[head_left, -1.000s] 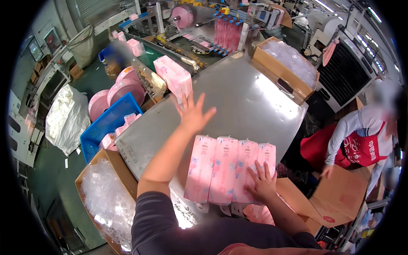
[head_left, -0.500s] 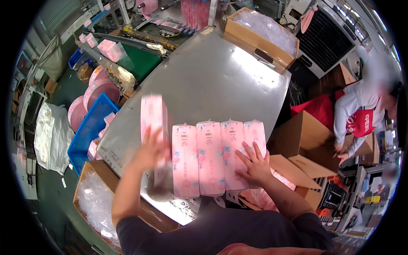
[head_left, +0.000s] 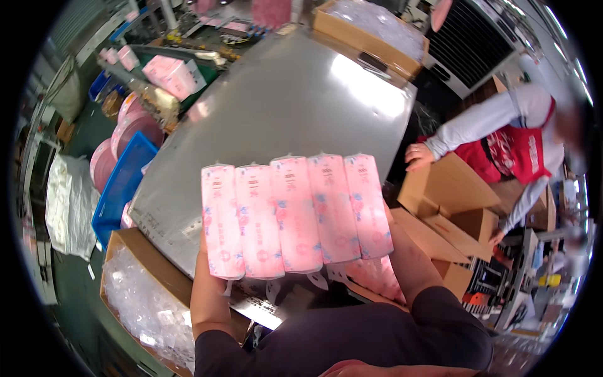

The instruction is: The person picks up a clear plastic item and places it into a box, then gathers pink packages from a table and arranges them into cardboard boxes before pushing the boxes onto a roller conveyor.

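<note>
Leftmost pink pack (head_left: 222, 220) newly against the other four (head_left: 297, 217) — blurred print (head_left: 327, 171) on each — fingers hidden, grip unclear.

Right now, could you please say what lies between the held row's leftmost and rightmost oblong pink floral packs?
The head view shows three matching oblong pink floral packs there.

We hold five pink, flower-printed, block-shaped packs (head_left: 297, 217) side by side in a touching row between our left hand (head_left: 202, 244) and our right hand (head_left: 387, 213), both mostly hidden, at the near side of a shiny grey metal table (head_left: 264, 113). To the left we see a blue plastic crate (head_left: 125, 188) and, nearer, a brown cardboard box (head_left: 151, 252) filled with clear plastic (head_left: 147, 308). To the right, a co-worker (head_left: 534, 103) in a red apron (head_left: 527, 151) reaches one hand (head_left: 419, 155) to an open brown cardboard carton (head_left: 461, 182).
</note>
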Available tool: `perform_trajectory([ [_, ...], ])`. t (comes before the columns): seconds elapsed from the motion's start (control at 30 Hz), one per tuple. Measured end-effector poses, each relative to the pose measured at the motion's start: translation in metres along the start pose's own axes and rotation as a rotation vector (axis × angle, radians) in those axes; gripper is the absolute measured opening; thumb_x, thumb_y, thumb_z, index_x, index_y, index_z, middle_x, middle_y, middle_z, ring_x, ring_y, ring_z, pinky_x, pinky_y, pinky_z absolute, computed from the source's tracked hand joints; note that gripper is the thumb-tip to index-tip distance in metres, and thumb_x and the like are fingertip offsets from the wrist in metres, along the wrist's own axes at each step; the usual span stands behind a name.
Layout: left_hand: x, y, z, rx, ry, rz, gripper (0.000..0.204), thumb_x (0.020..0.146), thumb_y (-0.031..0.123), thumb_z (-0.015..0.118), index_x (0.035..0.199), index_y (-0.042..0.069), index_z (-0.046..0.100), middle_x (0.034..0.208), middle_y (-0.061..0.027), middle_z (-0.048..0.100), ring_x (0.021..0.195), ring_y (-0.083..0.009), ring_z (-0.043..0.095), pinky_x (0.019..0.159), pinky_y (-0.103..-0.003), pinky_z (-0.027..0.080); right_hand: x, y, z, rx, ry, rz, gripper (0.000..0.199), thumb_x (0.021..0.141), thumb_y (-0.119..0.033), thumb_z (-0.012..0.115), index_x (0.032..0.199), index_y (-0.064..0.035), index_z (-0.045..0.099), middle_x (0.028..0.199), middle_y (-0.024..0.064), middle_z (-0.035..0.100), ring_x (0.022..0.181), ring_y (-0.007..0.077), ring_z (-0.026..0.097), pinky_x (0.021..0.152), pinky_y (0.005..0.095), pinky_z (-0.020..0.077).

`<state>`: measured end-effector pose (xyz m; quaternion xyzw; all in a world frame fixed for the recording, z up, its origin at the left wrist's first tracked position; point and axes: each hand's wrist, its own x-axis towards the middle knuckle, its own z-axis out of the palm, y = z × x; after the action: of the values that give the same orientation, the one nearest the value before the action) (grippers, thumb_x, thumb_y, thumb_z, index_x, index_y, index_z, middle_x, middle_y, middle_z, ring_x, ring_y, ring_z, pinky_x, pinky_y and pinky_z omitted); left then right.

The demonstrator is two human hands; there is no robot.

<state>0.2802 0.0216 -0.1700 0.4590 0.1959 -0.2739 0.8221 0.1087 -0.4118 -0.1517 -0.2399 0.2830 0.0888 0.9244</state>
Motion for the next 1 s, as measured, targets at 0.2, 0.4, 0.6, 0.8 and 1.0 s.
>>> perform_trajectory([
  [0.2,-0.059,-0.012,0.039,0.092,-0.193,-0.066,0.064,0.102,0.036,0.049,0.152,0.006,0.024,0.148,-0.0157,0.041,0.118,-0.0214,0.058,0.091,-0.037,0.053,-0.047,0.004,-0.034,-0.322,-0.037,-0.261,0.055,0.102,-0.045,0.043,0.140,-0.0062,0.048,0.133,0.0146,0.058,0.110,0.0261,0.064,0.091,0.0442,0.0540],
  [0.4,-0.112,0.000,0.161,0.274,-0.676,-0.249,0.068,0.102,0.039,0.049,0.154,0.007,0.019,0.145,-0.0151,0.045,0.118,-0.0214,0.059,0.092,-0.037,0.053,-0.277,-0.088,-0.001,-0.335,0.037,-0.222,0.053,0.101,-0.044,0.045,0.138,-0.0061,0.050,0.129,0.0143,0.060,0.108,0.0258,0.065,0.091,0.0437,0.0543],
  [0.6,-0.119,-0.121,0.281,0.486,-1.068,-0.842,0.073,0.101,0.042,0.049,0.155,0.007,0.014,0.143,-0.0144,0.048,0.117,-0.0215,0.060,0.093,-0.036,0.053,-0.459,-0.086,-0.070,-0.197,0.301,-0.025,0.051,0.100,-0.042,0.048,0.136,-0.0059,0.052,0.126,0.0140,0.062,0.106,0.0255,0.065,0.090,0.0432,0.0546],
  [0.8,-0.028,-0.197,0.305,1.076,-0.892,-0.925,0.077,0.101,0.044,0.049,0.156,0.007,0.009,0.140,-0.0138,0.052,0.117,-0.0216,0.060,0.094,-0.036,0.052,-0.417,-0.043,-0.230,0.036,0.548,-0.011,0.050,0.099,-0.041,0.051,0.134,-0.0057,0.053,0.123,0.0136,0.064,0.105,0.0252,0.066,0.090,0.0427,0.0549],
  [1.0,-0.076,-0.293,0.292,1.642,-0.900,-0.354,0.116,0.076,0.045,0.081,0.157,0.009,0.006,0.142,-0.0203,0.048,0.121,-0.0212,0.057,0.099,-0.035,0.047,-0.423,-0.028,-0.256,-1.131,0.921,0.260,0.059,0.094,-0.044,0.057,0.131,0.0010,0.051,0.106,0.0129,0.069,0.089,0.0219,0.068,0.075,0.0434,0.0551],
])
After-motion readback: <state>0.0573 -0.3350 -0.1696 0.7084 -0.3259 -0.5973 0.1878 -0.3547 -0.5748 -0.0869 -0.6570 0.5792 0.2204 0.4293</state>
